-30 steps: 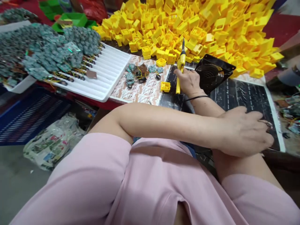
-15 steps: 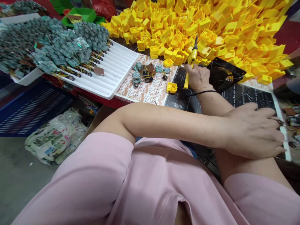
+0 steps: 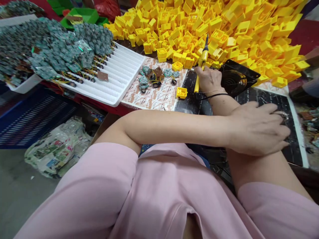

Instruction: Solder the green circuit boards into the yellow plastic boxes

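My right hand (image 3: 210, 79) is closed around the yellow handle of a soldering iron (image 3: 203, 57). Its dark tip points away from me, toward a heap of yellow plastic housings (image 3: 179, 39). My left arm crosses over my right forearm. Fingers apart and slightly blurred, my left hand (image 3: 256, 129) is over that forearm; I cannot tell whether it touches it. A small shiny bit shows at its fingers, too blurred to name. One yellow housing (image 3: 181, 93) sits left of the iron, near small circuit boards with wires (image 3: 152, 78).
A black fan (image 3: 234, 78) stands just right of my right hand. On the left, a white ribbed tray (image 3: 117, 73) carries many wired circuit boards (image 3: 64, 46). Green bins (image 3: 84, 16) are behind it. A blue crate (image 3: 37, 116) and a plastic bag (image 3: 59, 146) are below.
My left hand has moved left and a little away from me, over my right forearm. The right hand keeps its hold on the soldering iron. The whole view has shifted slightly.
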A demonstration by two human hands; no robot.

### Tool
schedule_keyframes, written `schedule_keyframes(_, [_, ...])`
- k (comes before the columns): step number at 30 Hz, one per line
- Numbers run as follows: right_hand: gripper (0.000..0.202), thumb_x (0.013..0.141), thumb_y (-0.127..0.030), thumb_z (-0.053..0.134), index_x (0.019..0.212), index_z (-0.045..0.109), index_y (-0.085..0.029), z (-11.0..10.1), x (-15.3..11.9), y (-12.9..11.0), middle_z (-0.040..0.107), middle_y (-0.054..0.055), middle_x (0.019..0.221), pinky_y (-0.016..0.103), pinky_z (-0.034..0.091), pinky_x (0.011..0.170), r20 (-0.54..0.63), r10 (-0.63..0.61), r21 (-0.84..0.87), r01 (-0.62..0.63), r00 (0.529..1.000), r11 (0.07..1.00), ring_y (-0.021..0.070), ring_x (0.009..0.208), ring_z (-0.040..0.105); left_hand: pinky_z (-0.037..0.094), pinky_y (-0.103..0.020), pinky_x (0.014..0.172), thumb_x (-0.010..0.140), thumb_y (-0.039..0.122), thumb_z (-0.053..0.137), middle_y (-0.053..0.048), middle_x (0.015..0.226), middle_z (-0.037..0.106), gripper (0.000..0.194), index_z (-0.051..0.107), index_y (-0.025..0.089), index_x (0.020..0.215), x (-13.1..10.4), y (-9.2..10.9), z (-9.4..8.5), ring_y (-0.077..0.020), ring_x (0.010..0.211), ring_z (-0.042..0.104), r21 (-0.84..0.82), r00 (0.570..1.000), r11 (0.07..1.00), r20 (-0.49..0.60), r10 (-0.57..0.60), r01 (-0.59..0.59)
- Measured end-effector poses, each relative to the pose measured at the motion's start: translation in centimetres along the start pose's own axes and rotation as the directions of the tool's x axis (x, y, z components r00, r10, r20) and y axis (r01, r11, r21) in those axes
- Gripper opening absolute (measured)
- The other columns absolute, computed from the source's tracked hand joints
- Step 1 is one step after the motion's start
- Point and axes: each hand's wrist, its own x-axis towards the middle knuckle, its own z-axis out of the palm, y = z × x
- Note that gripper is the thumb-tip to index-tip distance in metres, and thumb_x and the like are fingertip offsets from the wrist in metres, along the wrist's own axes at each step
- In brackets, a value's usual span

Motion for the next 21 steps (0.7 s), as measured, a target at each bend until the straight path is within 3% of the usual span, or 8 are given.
schedule_keyframes(3, [0.040, 0.098, -0.018, 0.029, 0.115, 0.065, -0.020, 0.0, 0.0, -0.2, 0.065, 0.013, 0.101, 0.037, 0.043, 0.076, -0.002, -0.002, 0.002, 0.002, 1.000, 1.000, 0.0215, 0.087, 0.059, 0.056, -0.039, 0.098, 0.101, 0.015, 0.034, -0.007, 0.118, 0.075, 0.045, 0.075, 0.023, 0.119, -1.1, 0.9, -1.2, -0.0242, 0.115, 0.066, -0.113, 0.994, 0.989, 0.052, 0.097, -0.091])
schedule_keyframes(7, [0.040, 0.099, -0.019, 0.030, 0.117, 0.065, -0.022, 0.1, 0.0, -0.7, 0.066, 0.011, 0.103, 0.036, 0.042, 0.076, -0.003, -0.021, 0.022, 0.021, 1.000, 1.000, 0.0213, 0.087, 0.059, 0.058, -0.030, 0.094, 0.103, 0.016, 0.029, -0.004, 0.107, 0.077, 0.048, 0.074, 0.025, 0.118, -2.3, 2.8, -2.3, -0.0169, 0.101, 0.070, -0.296, 0.949, 0.933, 0.175, 0.263, -0.205])
schedule_keyframes(9, [0.039, 0.100, -0.021, 0.031, 0.118, 0.065, -0.023, 0.2, -0.1, -0.8, 0.066, 0.011, 0.105, 0.036, 0.043, 0.076, 0.006, -0.027, 0.030, 0.027, 1.000, 0.999, 0.0208, 0.087, 0.059, 0.058, -0.033, 0.095, 0.102, 0.015, 0.030, -0.005, 0.117, 0.075, 0.048, 0.072, 0.026, 0.122, -2.1, 2.1, -1.9, -0.0184, 0.110, 0.068, -0.253, 0.959, 0.949, 0.160, 0.233, -0.188])
schedule_keyframes(11, [0.037, 0.100, -0.022, 0.033, 0.118, 0.065, -0.023, 0.4, -0.1, -0.8, 0.066, 0.011, 0.105, 0.036, 0.043, 0.076, 0.014, -0.029, 0.037, 0.029, 0.999, 0.999, 0.0207, 0.087, 0.059, 0.056, -0.040, 0.099, 0.102, 0.015, 0.034, -0.005, 0.134, 0.069, 0.045, 0.072, 0.025, 0.124, -1.4, 0.6, -1.1, -0.0236, 0.125, 0.061, -0.129, 0.990, 0.986, 0.082, 0.117, -0.106])
schedule_keyframes(14, [0.036, 0.099, -0.021, 0.034, 0.118, 0.065, -0.022, 0.8, 0.3, -0.7, 0.066, 0.011, 0.105, 0.037, 0.044, 0.078, 0.018, -0.026, 0.044, 0.025, 1.000, 0.999, 0.0212, 0.088, 0.060, 0.055, -0.046, 0.101, 0.101, 0.016, 0.037, -0.008, 0.133, 0.069, 0.042, 0.074, 0.022, 0.119, -0.5, -0.7, -0.4, -0.0280, 0.130, 0.057, -0.091, 0.997, 0.995, 0.051, 0.054, -0.049])
schedule_keyframes(19, [0.033, 0.101, -0.023, 0.036, 0.119, 0.064, -0.021, 1.4, 0.7, -0.9, 0.067, 0.011, 0.106, 0.041, 0.047, 0.085, -0.029, -0.007, 0.253, 0.014, 1.000, 0.967, 0.0226, 0.095, 0.062, 0.057, -0.023, 0.095, 0.101, 0.019, 0.039, -0.001, 0.122, 0.073, 0.040, 0.072, 0.028, 0.121, -1.6, 1.9, -2.9, -0.0133, 0.111, 0.067, -0.287, 0.928, 0.938, 0.258, 0.269, -0.192])
schedule_keyframes(21, [0.030, 0.102, -0.032, 0.045, 0.125, 0.061, -0.021, 1.6, 0.0, -1.2, 0.066, 0.011, 0.112, 0.043, 0.051, 0.089, -0.050, -0.006, 0.355, 0.024, 0.999, 0.935, 0.0232, 0.099, 0.064, 0.056, -0.016, 0.088, 0.102, 0.021, 0.038, 0.002, 0.120, 0.073, 0.038, 0.072, 0.031, 0.117, -3.0, 2.1, -3.9, -0.0080, 0.102, 0.068, -0.256, 0.915, 0.937, 0.266, 0.303, -0.236])
